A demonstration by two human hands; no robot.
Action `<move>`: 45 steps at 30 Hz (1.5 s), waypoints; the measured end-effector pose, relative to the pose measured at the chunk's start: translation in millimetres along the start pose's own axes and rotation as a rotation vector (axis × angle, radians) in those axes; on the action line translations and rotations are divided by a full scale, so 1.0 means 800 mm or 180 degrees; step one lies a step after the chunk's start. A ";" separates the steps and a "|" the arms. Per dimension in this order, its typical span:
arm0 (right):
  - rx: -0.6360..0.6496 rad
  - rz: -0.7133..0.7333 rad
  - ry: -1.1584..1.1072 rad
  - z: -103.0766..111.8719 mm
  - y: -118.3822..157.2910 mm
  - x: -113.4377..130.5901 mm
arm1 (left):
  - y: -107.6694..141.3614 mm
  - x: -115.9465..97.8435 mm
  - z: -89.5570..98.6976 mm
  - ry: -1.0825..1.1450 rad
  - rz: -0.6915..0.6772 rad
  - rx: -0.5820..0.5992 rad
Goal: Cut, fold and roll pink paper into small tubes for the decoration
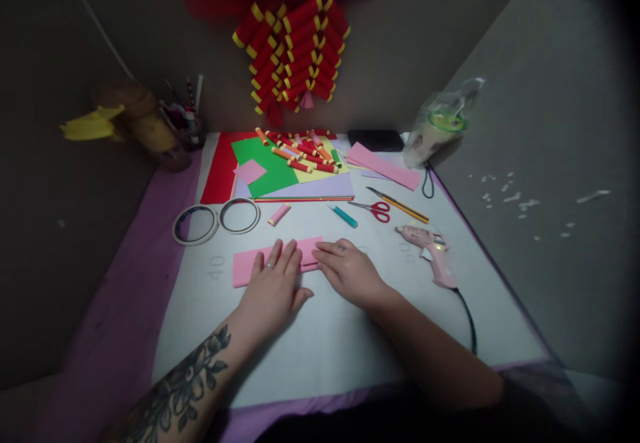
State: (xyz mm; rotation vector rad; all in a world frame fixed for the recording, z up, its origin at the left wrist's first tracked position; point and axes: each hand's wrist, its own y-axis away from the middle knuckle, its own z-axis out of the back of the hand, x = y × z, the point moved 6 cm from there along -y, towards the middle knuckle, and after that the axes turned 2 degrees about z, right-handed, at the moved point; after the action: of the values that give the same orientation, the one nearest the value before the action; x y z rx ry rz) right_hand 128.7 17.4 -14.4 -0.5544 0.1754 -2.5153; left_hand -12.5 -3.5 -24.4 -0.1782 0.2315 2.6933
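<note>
The pink paper strip (273,261) is pinned flat on the white mat (320,336) under the open left hand (274,283), while the right hand (347,271) presses its fingertips onto the strip's right end, gripping nothing. For a tidy roll or fold, pressure is best kept even beneath both palms, edges aligned. The pink glue gun (431,251) lies well right of the grip.

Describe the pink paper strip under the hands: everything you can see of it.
The pink paper strip is a long, flat rectangle of plain matte paper, lying across the white work surface just below the two tape rings. The left hand lies flat over its middle, fingers spread. The right hand presses its fingertips on the right end, where the paper looks folded or rolled over into a thicker edge. The left end lies bare and flat.
</note>
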 end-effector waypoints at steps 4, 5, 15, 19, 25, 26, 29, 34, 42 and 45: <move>0.0161 -0.0054 -0.0170 0.001 0.000 -0.004 | -0.001 0.000 0.001 -0.0008 -0.0001 0.0043; 0.0230 -0.0052 -0.0225 0.001 0.001 -0.005 | -0.001 0.000 0.001 -0.0009 -0.0006 0.0056; 0.0302 0.0402 -0.0318 0.012 0.015 -0.001 | -0.001 -0.002 0.001 -0.0021 -0.0020 0.0067; 0.0168 0.0511 -0.0267 0.013 0.019 0.004 | 0.000 -0.002 0.001 -0.0027 -0.0009 0.0087; 0.0110 0.0503 -0.0184 0.013 0.020 0.007 | 0.000 -0.002 0.001 -0.0029 -0.0004 0.0076; 0.0108 0.0492 -0.0182 0.013 0.020 0.007 | 0.001 -0.002 0.000 -0.0029 -0.0003 0.0070; 0.0104 0.0460 -0.0205 0.012 0.019 0.008 | 0.000 -0.002 -0.001 -0.0023 -0.0026 0.0075; 0.0152 0.0274 -0.0403 0.012 0.019 0.002 | 0.000 -0.002 -0.003 -0.0039 -0.0085 0.0123; -0.0108 -0.0726 -0.0940 0.026 0.023 -0.031 | 0.001 -0.002 -0.003 -0.0032 -0.0081 0.0108; 0.0034 -0.0700 -0.0863 0.021 0.022 -0.020 | 0.001 -0.003 -0.003 -0.0029 -0.0083 0.0093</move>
State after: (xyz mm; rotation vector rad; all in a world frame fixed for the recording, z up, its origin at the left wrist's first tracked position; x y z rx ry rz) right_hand 156.7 11.7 -9.2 -0.9472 -0.0016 -2.6142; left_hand -10.8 -5.4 -26.2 -0.1588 0.2639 2.6627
